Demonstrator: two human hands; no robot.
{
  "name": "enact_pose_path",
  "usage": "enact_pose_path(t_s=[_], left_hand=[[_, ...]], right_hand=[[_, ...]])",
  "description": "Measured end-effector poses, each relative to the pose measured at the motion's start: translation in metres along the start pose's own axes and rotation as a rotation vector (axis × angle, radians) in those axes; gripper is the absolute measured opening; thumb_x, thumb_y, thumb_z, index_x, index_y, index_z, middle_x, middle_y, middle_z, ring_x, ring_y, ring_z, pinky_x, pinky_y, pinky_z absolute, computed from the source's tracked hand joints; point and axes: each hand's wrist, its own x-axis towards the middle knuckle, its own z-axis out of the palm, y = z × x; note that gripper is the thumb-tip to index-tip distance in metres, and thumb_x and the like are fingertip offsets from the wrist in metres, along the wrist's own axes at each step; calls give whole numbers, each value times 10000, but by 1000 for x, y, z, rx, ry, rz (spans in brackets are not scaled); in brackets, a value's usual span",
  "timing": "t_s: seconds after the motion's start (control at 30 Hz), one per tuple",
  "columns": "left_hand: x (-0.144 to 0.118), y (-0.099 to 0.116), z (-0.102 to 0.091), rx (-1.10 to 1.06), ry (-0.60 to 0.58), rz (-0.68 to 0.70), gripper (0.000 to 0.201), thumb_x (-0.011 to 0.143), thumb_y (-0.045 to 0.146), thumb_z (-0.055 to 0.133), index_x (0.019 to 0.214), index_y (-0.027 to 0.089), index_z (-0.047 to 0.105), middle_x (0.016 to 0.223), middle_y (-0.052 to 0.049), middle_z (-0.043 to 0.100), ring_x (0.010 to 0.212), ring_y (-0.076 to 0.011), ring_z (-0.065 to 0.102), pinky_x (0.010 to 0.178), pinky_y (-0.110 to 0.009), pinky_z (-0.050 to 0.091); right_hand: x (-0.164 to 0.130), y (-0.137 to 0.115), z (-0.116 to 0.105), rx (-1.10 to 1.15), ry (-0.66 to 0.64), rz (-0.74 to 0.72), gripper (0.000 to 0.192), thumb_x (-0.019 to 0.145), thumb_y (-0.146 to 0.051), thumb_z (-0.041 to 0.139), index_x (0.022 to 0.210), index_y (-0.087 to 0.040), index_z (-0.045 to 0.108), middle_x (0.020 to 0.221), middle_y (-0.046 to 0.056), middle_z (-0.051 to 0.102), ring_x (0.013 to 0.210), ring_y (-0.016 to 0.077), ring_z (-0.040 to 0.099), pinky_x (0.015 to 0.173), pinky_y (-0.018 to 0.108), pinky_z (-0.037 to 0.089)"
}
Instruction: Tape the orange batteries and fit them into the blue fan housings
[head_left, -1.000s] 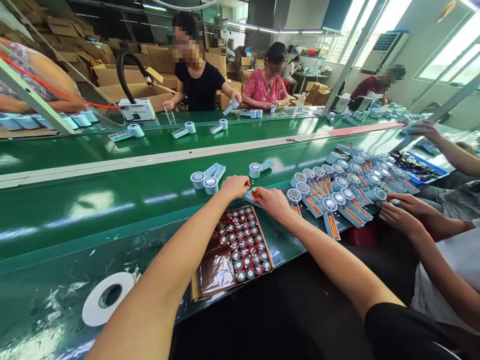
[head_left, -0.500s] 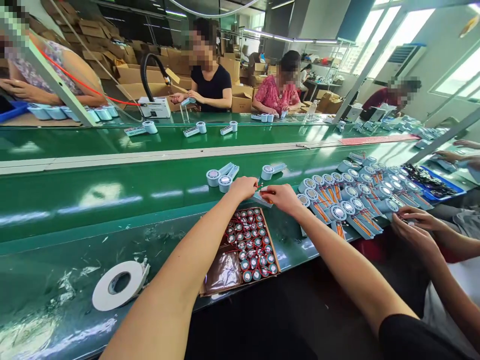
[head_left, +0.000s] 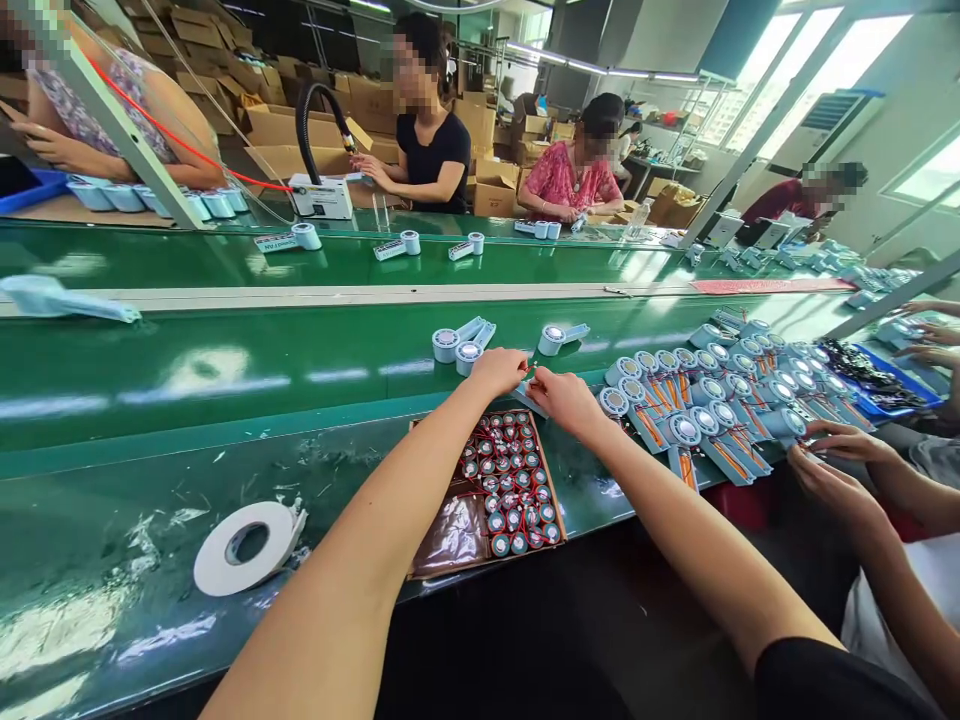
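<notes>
My left hand (head_left: 501, 371) is closed in a pinch on a thin wire with a small light connector. Close beside it, almost touching, my right hand (head_left: 562, 395) pinches another thin wire end; the fingers partly hide both ends. Beneath them lies a light-blue fan housing (head_left: 531, 401), mostly covered by my right hand. Below my left forearm, a cardboard box (head_left: 556, 490) holds rows of round battery cells (head_left: 517, 478) with red wires. Several light-blue fan housings (head_left: 469, 357) stand on the green belt beyond my hands.
At right are many fan housings (head_left: 705, 425) with orange strips, a blue tray (head_left: 874, 400) of dark parts and a co-worker's hands (head_left: 832, 465). A tape roll (head_left: 247, 547) lies at left. A pale rail (head_left: 337, 294) divides the belt; people sit across it.
My hands have come closer together at the wires. A light-blue fan housing has appeared on the belt at far left. Across the line, a co-worker's hands have lifted toward the black hose.
</notes>
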Motion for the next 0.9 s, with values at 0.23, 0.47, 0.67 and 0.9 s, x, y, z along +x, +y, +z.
enact_pose_path(t_s=[0.23,0.47,0.67,0.9], left_hand=[[-1,3,4,-28,17,-33,345,993,477,600,1133,173,681,1158,-82,699,1091,-218,661,1003,-463,537],[0,5,2,-48,3,-49,331,975,467,594,1086,174,697,1118,-79,714,1092,-229,653,1004,-462,507],[-1,8,1,-73,34,-98,246,890,399,645,1037,222,733,1115,-79,740,1109,-257,657,962,-393,489],[-10,13,-10,-142,54,-56,240,938,358,635,1071,169,701,1109,-87,743,1063,-228,682,986,-412,518]], right_hand=[[-26,15,12,14,46,28,227,1103,-350,466,1106,-213,646,1033,74,776,942,249,734,723,264,459],[-4,0,5,-68,-48,-3,210,1048,-387,597,1176,-246,684,1009,87,767,951,303,718,772,309,468],[5,-11,9,-122,-171,-20,331,1036,-425,604,1289,-231,692,1003,159,747,914,349,718,762,363,500],[10,11,3,-27,-246,-91,304,1004,-337,668,1306,-307,695,1094,28,769,1028,256,707,847,271,486]])
